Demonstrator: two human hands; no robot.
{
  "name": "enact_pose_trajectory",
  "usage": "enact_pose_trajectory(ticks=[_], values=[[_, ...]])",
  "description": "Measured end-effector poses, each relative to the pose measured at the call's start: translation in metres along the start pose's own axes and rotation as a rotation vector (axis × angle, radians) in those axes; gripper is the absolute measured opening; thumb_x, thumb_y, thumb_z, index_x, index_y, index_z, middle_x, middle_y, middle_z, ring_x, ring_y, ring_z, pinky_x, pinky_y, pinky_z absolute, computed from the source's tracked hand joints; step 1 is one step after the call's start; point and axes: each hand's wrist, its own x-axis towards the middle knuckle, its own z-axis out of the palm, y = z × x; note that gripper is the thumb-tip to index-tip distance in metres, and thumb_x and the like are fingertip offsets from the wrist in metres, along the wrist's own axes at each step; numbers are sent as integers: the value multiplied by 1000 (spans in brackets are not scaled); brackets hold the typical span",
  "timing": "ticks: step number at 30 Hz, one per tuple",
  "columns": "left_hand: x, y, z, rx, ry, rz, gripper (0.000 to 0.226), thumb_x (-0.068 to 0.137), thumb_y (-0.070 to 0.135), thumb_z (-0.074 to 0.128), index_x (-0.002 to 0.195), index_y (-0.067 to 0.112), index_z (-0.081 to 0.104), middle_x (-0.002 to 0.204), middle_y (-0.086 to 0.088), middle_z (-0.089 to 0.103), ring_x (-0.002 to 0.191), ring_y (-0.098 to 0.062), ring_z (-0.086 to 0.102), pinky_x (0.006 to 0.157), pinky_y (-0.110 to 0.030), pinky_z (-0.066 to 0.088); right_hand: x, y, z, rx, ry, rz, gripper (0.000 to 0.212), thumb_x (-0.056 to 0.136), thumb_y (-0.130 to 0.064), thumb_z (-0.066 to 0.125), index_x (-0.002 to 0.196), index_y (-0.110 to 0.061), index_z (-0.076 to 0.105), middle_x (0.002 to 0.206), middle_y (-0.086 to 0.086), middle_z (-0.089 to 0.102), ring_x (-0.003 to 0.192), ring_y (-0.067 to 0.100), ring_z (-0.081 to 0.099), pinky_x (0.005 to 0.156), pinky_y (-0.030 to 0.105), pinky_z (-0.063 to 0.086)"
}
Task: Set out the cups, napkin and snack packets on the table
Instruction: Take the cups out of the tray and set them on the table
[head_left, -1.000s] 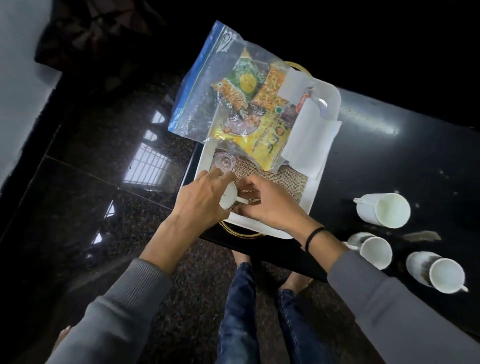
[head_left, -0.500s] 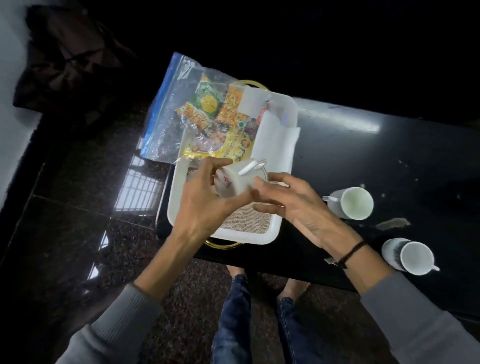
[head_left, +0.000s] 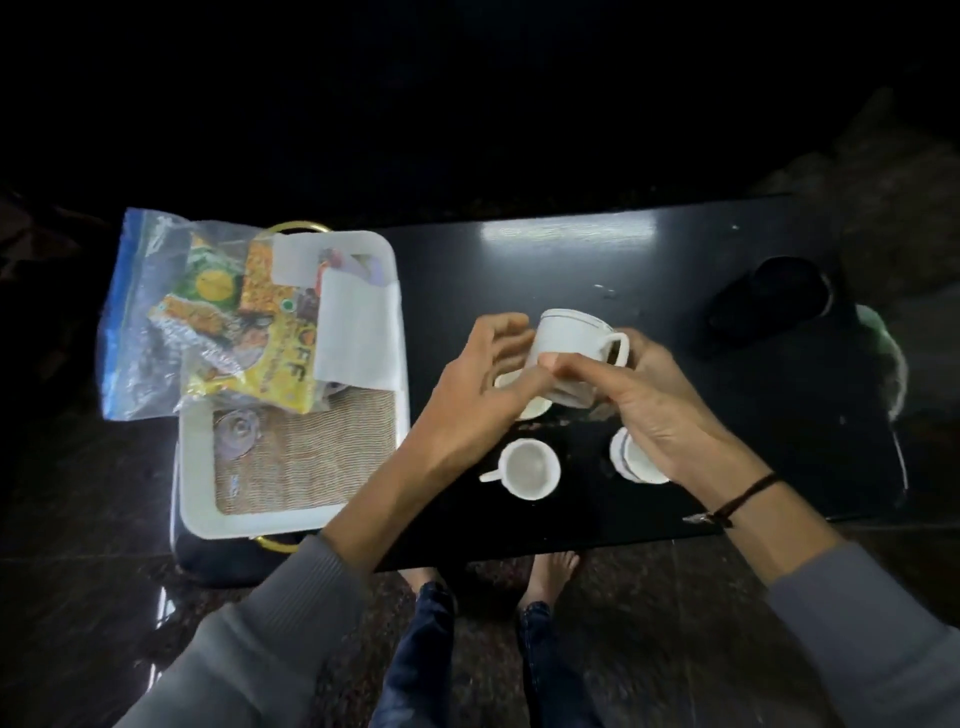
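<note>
**Cup held above the black table**

My right hand (head_left: 649, 410) grips a white cup (head_left: 569, 343) from its handle side, above the table (head_left: 519, 270); my left hand (head_left: 467, 400) is beside it with fingers loosely curled, apparently not clasping it. Three more cups lie below: one (head_left: 530, 467) near centre, one (head_left: 636, 462) under my right hand, one (head_left: 524, 400) partly hidden. The napkin (head_left: 358, 332) and bagged snack packets (head_left: 234, 332) rest on the white tray (head_left: 197, 467).

Bare black table (head_left: 519, 270) beyond three standing cups (head_left: 529, 468); tray (head_left: 197, 467) crowding its left end.
</note>
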Motion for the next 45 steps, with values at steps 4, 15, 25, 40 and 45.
enact_pose_trajectory(ticks=[4,15,25,40,45], values=[[44,9,29,11,-198,-99,47,93,22,69,138,17,55,125,1,71,114,-13,69,98,-38,57,14,3,-61,-73,-95,-106,87,48,-33,98,125,-21,60,110,-2,73,93,11,75,70,27,60],[90,-19,98,381,-49,63,75,58,47,96,124,30,62,114,15,71,105,2,66,86,-9,48,61,33,-129,-658,-183,-406,85,64,-39,93,137,-38,49,127,-17,62,115,4,59,97,25,49],[90,-51,121,337,76,103,73,63,21,96,128,15,62,120,0,70,113,-14,66,96,-38,58,85,62,-126,-653,-187,-447,70,67,-31,91,126,-36,54,111,-16,68,101,3,64,82,12,50],[87,-64,128,392,89,24,72,69,21,93,131,17,58,122,0,67,113,-16,64,96,-39,56,90,68,-122,-829,-207,-360,72,71,-22,88,132,-32,50,123,-9,65,109,17,62,90,43,55],[79,-54,121,551,78,-19,73,74,14,85,140,19,51,133,-2,61,125,-21,57,97,-45,53,84,53,-120,-1008,-207,-327,78,72,2,72,140,-26,45,132,4,59,120,28,56,96,45,51]])
